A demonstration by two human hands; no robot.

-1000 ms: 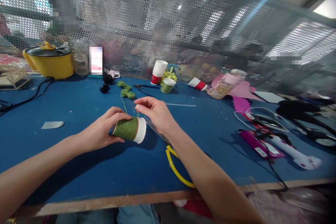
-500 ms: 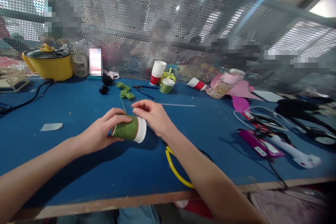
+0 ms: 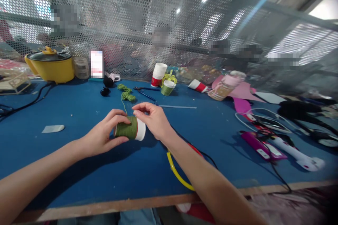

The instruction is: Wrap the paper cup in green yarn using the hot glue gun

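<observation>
Left hand [image 3: 101, 135] holds the wrapped cup [image 3: 130, 129] beside the right hand [image 3: 155, 121].

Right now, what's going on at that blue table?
A person's left hand holds a paper cup, tipped on its side and wrapped in green yarn, over the blue table. The right hand is at the cup's upper side, thumb and finger close together; I can't tell if they pinch yarn. A thin strand runs toward the cup from a loose green bundle lying on the table.
</observation>
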